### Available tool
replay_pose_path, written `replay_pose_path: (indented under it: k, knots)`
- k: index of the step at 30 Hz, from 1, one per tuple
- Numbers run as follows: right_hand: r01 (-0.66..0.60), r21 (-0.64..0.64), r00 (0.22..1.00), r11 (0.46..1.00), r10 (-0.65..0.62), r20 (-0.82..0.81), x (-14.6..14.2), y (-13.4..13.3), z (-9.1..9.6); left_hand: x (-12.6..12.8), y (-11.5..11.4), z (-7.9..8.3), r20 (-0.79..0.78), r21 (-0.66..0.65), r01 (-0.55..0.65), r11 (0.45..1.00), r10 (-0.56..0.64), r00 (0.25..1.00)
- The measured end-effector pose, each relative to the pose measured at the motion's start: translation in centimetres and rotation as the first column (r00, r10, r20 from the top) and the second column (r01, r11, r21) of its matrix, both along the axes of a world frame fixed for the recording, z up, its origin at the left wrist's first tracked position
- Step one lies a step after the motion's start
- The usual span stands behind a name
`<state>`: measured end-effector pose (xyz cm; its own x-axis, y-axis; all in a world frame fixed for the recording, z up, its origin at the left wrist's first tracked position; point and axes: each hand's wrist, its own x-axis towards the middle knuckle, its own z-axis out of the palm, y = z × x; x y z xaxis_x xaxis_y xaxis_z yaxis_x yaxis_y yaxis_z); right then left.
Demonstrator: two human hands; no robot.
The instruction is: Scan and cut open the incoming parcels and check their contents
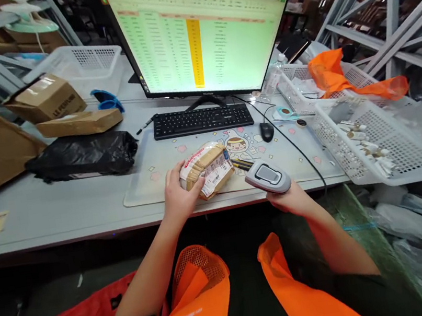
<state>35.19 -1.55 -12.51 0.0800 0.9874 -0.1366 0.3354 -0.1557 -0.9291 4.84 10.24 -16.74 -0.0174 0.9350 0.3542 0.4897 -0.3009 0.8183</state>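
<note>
My left hand (179,194) grips the near left end of a small brown taped parcel (207,169) that bears a white shipping label, resting on the desk mat (147,181). My right hand (291,200) is closed around the handle of a grey barcode scanner (267,176), whose head points toward the parcel's label from the right. A few pens lie between the parcel and the scanner.
A black keyboard (202,120), a mouse (267,131) and a monitor (200,33) showing a green spreadsheet stand behind. Cardboard boxes (47,98) and a black plastic bag (82,156) lie left. White baskets (376,149) with small items sit right, one under an orange cloth (335,73).
</note>
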Motion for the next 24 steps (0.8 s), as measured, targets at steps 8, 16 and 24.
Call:
replay_pose_path:
  k: [8,16,24]
  knots:
    - [0.482,-0.029,0.876,0.876,-0.480,0.049,10.7,1.1,-1.3,-7.4,0.8,-2.5,-0.041,0.015,-0.229,0.973,0.230,0.972]
    - [0.096,0.039,0.993,0.995,-0.098,0.067,0.4,1.1,1.5,-2.7,2.0,-1.9,0.004,0.023,-0.093,0.995,0.093,0.996]
    - [0.021,-0.006,0.999,1.000,-0.021,0.050,0.7,1.6,0.6,-1.9,1.3,-0.7,-0.254,0.036,0.008,0.999,0.001,0.967]
